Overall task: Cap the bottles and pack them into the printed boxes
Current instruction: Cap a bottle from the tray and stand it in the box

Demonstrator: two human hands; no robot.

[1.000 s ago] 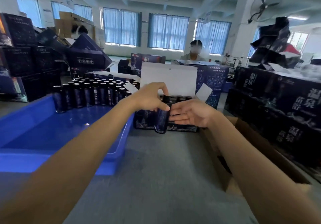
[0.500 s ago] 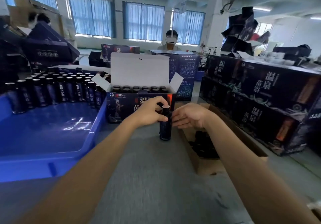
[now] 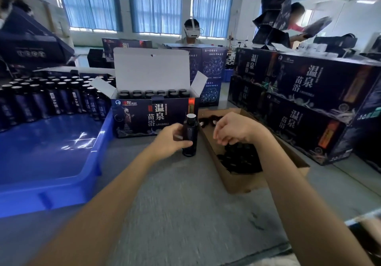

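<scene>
Our left hand (image 3: 171, 142) grips the bottle (image 3: 190, 127), which stands upright on the table (image 3: 175, 193). Just beyond this hand is the open printed box (image 3: 142, 119). To its right, our right hand (image 3: 233, 128) hangs with curled fingers over the cardboard carton (image 3: 243, 181) of black caps (image 3: 239, 160); whether it holds one, we cannot tell.

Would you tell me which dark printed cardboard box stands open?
The box behind the dark bottle in the left hand: its white lid is raised, showing black caps; the stacked boxes at right are shut.
</scene>
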